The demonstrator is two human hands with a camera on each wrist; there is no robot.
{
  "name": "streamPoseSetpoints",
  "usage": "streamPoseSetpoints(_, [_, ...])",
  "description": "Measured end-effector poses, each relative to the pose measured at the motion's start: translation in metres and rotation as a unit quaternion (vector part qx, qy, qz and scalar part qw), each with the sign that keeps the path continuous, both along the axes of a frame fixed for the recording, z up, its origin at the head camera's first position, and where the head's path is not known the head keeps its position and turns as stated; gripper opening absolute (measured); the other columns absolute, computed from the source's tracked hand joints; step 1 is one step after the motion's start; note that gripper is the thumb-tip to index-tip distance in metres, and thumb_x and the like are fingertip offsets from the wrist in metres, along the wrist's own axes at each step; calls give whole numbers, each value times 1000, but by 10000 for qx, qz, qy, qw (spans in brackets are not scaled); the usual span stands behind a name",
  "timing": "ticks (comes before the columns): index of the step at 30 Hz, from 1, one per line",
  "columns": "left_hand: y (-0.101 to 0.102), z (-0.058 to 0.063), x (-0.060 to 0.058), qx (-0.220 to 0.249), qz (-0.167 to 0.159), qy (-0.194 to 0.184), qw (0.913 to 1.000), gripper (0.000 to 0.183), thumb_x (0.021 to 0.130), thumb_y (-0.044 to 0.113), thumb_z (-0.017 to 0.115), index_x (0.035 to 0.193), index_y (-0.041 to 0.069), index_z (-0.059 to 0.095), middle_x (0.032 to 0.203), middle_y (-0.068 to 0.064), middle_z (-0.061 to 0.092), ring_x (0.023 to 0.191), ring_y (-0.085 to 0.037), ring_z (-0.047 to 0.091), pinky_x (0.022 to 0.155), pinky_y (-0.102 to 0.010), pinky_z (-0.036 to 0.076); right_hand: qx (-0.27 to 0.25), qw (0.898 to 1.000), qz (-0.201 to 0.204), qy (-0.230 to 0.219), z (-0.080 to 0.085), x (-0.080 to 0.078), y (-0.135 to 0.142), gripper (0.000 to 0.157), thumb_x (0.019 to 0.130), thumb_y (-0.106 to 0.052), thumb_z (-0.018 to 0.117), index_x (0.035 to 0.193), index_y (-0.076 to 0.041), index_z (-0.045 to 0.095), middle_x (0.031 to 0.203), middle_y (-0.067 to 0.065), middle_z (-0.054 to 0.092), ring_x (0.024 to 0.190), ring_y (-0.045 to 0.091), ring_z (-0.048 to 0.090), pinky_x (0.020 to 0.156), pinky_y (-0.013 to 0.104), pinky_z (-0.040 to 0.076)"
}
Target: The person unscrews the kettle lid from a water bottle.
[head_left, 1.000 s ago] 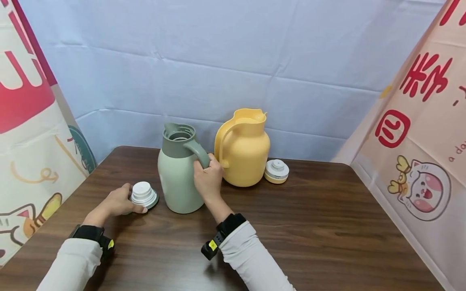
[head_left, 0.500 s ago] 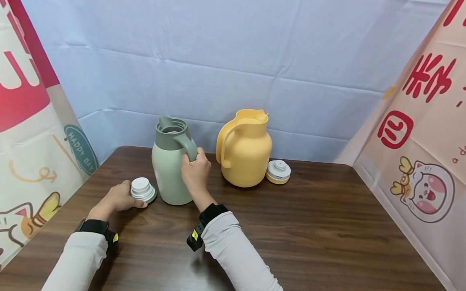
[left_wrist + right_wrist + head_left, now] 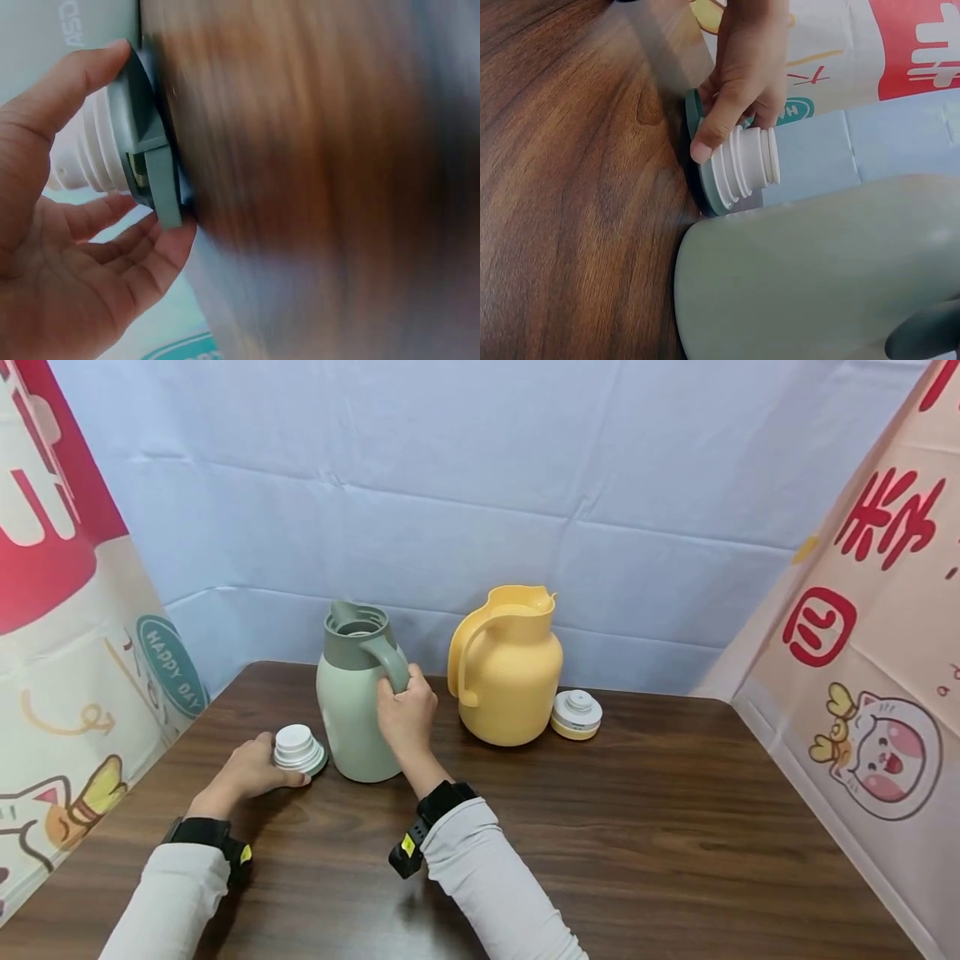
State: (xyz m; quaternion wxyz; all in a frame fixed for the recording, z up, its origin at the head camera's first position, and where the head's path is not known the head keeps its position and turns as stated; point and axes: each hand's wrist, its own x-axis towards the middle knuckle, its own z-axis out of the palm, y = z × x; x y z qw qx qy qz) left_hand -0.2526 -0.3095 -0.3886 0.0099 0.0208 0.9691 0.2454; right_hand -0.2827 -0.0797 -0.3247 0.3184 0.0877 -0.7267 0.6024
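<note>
A pale green vacuum jug [image 3: 351, 718] stands upright on the brown wooden table with its mouth uncovered. My right hand [image 3: 408, 714] grips the jug's dark green handle [image 3: 388, 662]. Just left of the jug, a lid [image 3: 296, 748] rests upside down, its white threaded plug pointing up. My left hand [image 3: 251, 768] holds that lid by its green rim. In the left wrist view the thumb and fingers pinch the green rim [image 3: 139, 112] from opposite sides. The right wrist view shows the white plug [image 3: 746, 165] close beside the jug body [image 3: 810, 262]; the right hand is out of that view.
A yellow vacuum jug [image 3: 510, 677], also uncovered, stands at the back, right of the green one. Beside it lies its white and yellow lid [image 3: 576, 714], upside down. A pale blue cloth [image 3: 450, 485] hangs behind the table [image 3: 637, 827], with printed sheets at both sides.
The right hand has shifted the green jug left and slightly back, widening the gap to the yellow jug. The left hand keeps its hold on the lid, which has barely moved.
</note>
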Motion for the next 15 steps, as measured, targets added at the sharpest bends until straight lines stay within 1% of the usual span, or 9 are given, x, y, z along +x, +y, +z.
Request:
streamPoseSetpoints(2, [3,0,1,80,73,23,9999,99,69,44,78,123,-23,30,108,-38,44,98,-48,46,79,-55,41,31,9999,65,-137,1,1,1,27,77,-7,60,63,-12,37,50,-7,24,46,10,28,45,23,28])
streamPoseSetpoints(4, [5,2,4,129,180,66,9997,101,67,45,79,124,-22,28,108,-37,40,97,-48,44,78,-56,41,119,9990,262,-332,4,2,3,26,81,-9,60,66,-11,38,52,-6,26,47,11,30,46,24,29])
streamPoseSetpoints(6, [7,5,6,145,285,149,9994,103,67,45,79,125,-21,27,106,-36,35,95,-49,41,77,-57,40,343,9959,620,-566,7,5,7,21,85,-14,59,73,-10,43,55,-4,33,51,11,37,49,25,34])
streamPoseSetpoints(8, [9,8,10,132,317,262,9991,101,68,44,79,127,-20,28,107,-35,33,94,-49,41,75,-57,40,768,9883,1044,-809,10,10,15,16,89,-21,58,86,-9,48,65,-2,44,60,14,46,55,27,39])
streamPoseSetpoints(9, [10,10,12,87,322,351,9988,100,69,44,78,129,-18,28,108,-35,34,94,-49,42,74,-57,39,1028,9827,1240,-914,11,12,20,19,91,-24,57,95,-7,49,73,0,49,67,15,50,59,29,42])
streamPoseSetpoints(11, [16,14,17,14,373,587,9976,100,70,46,77,134,-14,28,112,-35,35,96,-50,43,73,-59,37,1676,9686,1508,-1045,11,18,32,33,92,-31,54,114,-6,48,94,5,55,86,18,54,71,34,44])
streamPoseSetpoints(13, [22,20,22,-94,432,836,9955,104,71,50,74,139,-10,25,119,-36,35,101,-51,43,73,-62,35,2378,9504,1670,-1112,9,24,45,48,94,-37,50,128,-5,43,113,8,53,103,21,51,82,37,43])
streamPoseSetpoints(15, [29,25,27,-206,509,1145,9919,107,71,55,73,143,-5,22,126,-36,33,107,-53,40,71,-65,31,2995,9330,1693,-1059,4,28,59,55,95,-39,48,137,-5,38,128,10,48,117,24,44,92,39,38])
